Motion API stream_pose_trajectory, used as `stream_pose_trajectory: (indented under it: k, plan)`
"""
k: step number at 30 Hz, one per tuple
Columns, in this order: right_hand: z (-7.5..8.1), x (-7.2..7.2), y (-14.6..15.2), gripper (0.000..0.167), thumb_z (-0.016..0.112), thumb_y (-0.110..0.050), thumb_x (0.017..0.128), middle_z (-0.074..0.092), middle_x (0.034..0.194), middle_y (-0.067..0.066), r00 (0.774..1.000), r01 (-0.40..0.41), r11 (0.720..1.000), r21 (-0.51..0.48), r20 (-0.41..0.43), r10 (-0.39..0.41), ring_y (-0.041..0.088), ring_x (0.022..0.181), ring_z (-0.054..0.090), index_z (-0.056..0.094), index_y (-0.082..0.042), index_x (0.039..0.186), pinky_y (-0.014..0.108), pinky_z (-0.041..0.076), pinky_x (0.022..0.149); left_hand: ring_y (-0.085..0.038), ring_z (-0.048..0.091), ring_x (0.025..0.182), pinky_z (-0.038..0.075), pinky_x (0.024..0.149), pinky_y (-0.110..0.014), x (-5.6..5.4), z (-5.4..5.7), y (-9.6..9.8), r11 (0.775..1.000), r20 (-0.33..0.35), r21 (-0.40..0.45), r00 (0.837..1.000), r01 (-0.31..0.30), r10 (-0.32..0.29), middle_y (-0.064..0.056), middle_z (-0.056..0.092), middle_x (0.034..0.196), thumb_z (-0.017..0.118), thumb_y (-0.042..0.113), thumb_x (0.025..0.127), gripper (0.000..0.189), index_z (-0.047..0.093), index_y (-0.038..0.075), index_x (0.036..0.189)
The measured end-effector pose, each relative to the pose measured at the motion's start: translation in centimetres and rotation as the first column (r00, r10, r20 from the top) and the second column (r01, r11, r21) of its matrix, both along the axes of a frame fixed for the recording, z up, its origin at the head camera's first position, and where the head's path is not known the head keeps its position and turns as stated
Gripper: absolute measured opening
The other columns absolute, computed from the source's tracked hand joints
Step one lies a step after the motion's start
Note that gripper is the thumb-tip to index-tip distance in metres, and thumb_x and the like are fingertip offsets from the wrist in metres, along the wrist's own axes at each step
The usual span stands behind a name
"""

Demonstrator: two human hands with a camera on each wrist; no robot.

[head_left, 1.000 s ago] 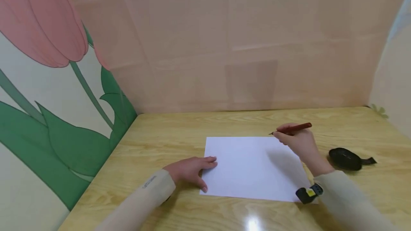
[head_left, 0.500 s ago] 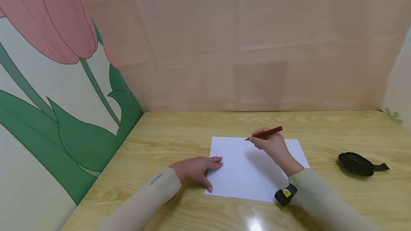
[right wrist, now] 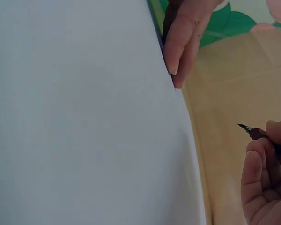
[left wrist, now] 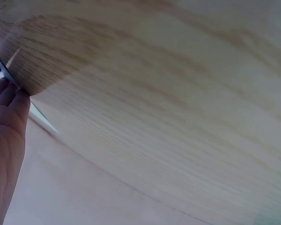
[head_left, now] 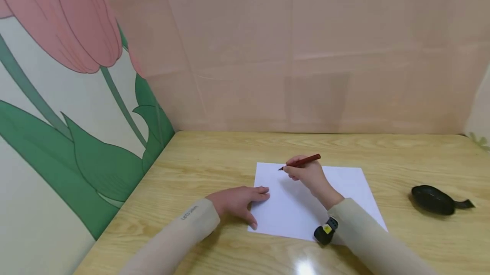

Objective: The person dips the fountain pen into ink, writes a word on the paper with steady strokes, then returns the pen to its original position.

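Over the white rectangular paper sheet, our right hand pinches a slim dark-red pen, likely light, stiff and best gripped behind its delicate tip, our left hand spread over the sheet's left edge.

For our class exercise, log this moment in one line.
left hand: on paper | right hand: holds red pen above paper | black object: on table
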State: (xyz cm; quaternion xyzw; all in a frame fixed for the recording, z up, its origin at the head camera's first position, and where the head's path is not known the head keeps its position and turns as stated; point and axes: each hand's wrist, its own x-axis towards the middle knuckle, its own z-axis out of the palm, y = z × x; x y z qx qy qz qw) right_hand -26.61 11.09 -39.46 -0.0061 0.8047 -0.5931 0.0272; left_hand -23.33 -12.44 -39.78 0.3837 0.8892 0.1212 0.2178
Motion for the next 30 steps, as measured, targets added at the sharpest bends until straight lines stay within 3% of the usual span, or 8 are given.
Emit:
stream_pose_trajectory:
  k: [12, 24, 30]
  plan:
    - [-1.3, -0.9, -0.7, 0.029, 0.068, -0.013, 0.084, 0.065, 0.079, 0.004, 0.993, -0.008, 0.998, -0.058, 0.114, 0.015, 0.015, 0.066, 0.059, 0.061, 0.004, 0.106, 0.025, 0.052, 0.063, -0.012, 0.023, 0.139, 0.025, 0.111, -0.028, 0.0, 0.0, 0.2, 1.0, -0.017, -0.021, 1.0, 0.003, -0.004, 0.004, 0.022, 0.153, 0.072, 0.044, 0.073, 0.085, 0.033, 0.017, 0.144]
    - [-3.0, -1.1, -1.0, 0.025, 0.07, -0.016, 0.082, 0.06, 0.068, 0.001, 0.992, -0.036, 0.999, 0.02, 0.126, 0.033, 0.014, 0.062, 0.054, 0.065, -0.001, 0.101, 0.025, 0.044, 0.059, -0.011, 0.023, 0.139, 0.025, 0.111, -0.029, 0.2, -0.2, 0.1, 0.999, 0.029, -0.029, 0.999, -0.035, 0.036, 0.008, 0.023, 0.153, 0.072, 0.042, 0.073, 0.084, 0.034, 0.02, 0.144]
    - [-3.0, -1.2, -0.9, 0.026, 0.071, -0.018, 0.081, 0.06, 0.067, 0.001, 0.993, -0.037, 0.999, 0.035, 0.118, 0.032, 0.014, 0.063, 0.053, 0.065, -0.003, 0.102, 0.025, 0.043, 0.059, -0.011, 0.022, 0.139, 0.024, 0.112, -0.029, 0.1, -0.1, 0.1, 0.999, 0.031, -0.012, 0.999, -0.035, 0.036, 0.006, 0.021, 0.153, 0.073, 0.04, 0.074, 0.084, 0.033, 0.019, 0.145]
